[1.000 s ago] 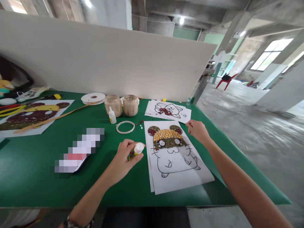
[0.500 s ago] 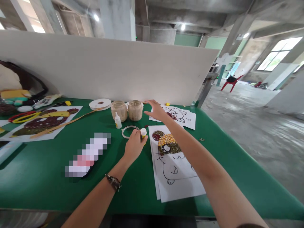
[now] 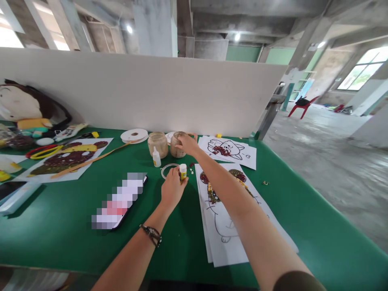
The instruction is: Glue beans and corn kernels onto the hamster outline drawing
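In my left hand (image 3: 173,186) is a small glue stick (image 3: 183,171) with a white cap and a yellow label, held upright just above the green table. My right hand (image 3: 188,144) reaches across the drawing to the right-hand glass jar (image 3: 177,151). Its thumb lies over the near side of the jar's mouth, and the other fingers are partly hidden behind it. Beneath my right forearm lies a paper drawing of an animal (image 3: 222,218), its head partly covered with seeds and corn kernels. A clear ring of tubing or tape (image 3: 165,170) rests beside my left hand.
Left of that jar stand another glass jar (image 3: 158,146) and a small white squeeze bottle (image 3: 156,157). A cat drawing (image 3: 242,155) lies behind at right. Further left are a phone (image 3: 121,206), a ribbon spool (image 3: 133,136) and a seed picture (image 3: 72,157). A white board (image 3: 182,93) closes off the back.
My right hand has moved left and down from open air onto the right-hand jar, its fingers closing around it. My left hand keeps the glue stick. The view has shifted slightly.
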Action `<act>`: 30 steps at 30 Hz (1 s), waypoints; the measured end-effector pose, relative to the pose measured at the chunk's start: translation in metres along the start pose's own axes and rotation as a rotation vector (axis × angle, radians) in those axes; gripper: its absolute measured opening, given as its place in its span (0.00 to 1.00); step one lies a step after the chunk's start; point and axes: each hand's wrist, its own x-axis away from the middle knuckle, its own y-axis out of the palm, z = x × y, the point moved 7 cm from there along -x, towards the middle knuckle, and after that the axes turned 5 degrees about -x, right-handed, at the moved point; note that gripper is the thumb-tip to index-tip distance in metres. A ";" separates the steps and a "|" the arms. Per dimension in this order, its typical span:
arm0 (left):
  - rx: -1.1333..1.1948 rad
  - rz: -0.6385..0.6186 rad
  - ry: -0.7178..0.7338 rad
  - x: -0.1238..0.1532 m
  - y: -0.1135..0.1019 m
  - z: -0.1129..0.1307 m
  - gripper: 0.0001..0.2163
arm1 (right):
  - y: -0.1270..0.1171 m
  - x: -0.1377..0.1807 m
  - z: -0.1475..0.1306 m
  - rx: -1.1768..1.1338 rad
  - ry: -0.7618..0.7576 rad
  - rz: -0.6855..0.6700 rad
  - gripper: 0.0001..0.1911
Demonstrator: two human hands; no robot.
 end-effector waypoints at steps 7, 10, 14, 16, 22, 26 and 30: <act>0.052 0.115 0.019 -0.002 0.000 -0.006 0.11 | -0.048 0.026 0.010 0.079 -0.058 0.003 0.09; 0.104 0.162 0.034 0.000 -0.004 -0.006 0.19 | -0.084 0.067 0.011 0.122 -0.128 0.011 0.07; 0.215 0.223 0.109 0.025 -0.031 0.009 0.34 | -0.121 0.157 -0.013 0.294 -0.421 0.094 0.07; 0.358 0.211 0.308 0.047 -0.049 0.031 0.39 | -0.126 0.203 -0.030 0.337 -0.557 0.093 0.09; 0.541 0.106 0.683 0.095 -0.066 0.079 0.46 | -0.117 0.269 -0.059 0.107 -0.603 -0.008 0.14; 0.757 0.094 0.685 0.097 -0.060 0.081 0.36 | -0.117 0.277 -0.066 0.061 -0.647 0.002 0.13; 0.824 0.038 0.587 0.091 -0.052 0.074 0.39 | -0.127 0.259 -0.049 -0.187 -0.664 -0.046 0.07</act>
